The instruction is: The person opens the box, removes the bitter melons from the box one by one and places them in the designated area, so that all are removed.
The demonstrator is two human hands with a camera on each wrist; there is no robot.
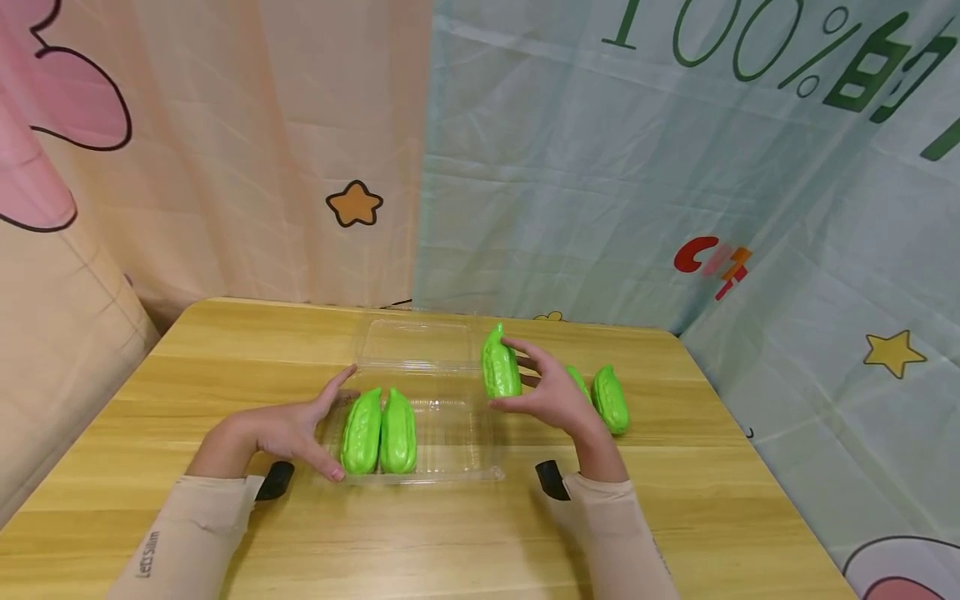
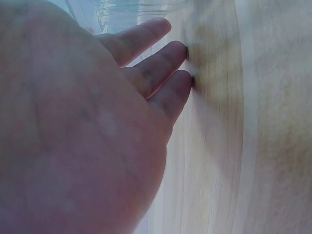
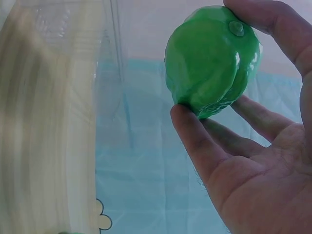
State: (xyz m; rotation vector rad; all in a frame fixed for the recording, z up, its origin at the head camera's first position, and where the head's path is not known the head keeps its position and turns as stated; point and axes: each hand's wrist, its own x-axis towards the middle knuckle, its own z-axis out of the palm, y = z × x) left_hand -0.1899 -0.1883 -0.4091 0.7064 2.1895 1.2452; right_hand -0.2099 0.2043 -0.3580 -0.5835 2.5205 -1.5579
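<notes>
My right hand (image 1: 551, 390) holds a shiny green bitter melon (image 1: 500, 362) upright between thumb and fingers, raised over the right side of a clear plastic clamshell box (image 1: 457, 475). In the right wrist view, the rounded end of the melon faces the camera, with fingertips pressed on its sides. Two more bitter melons (image 1: 399, 433) lie side by side in the left half of the box. My left hand (image 1: 288, 427) spreads along the box's left side, thumb by the front corner and a finger near the back. Its fingers (image 2: 163, 92) look nearly straight in the left wrist view.
The box's clear lid (image 1: 416, 342) is folded back behind it on the wooden table (image 1: 420, 542). To the right lies another bitter melon (image 1: 611, 400), with one more (image 1: 577, 381) partly hidden behind my right hand. Printed curtains (image 1: 555, 183) hang behind the table.
</notes>
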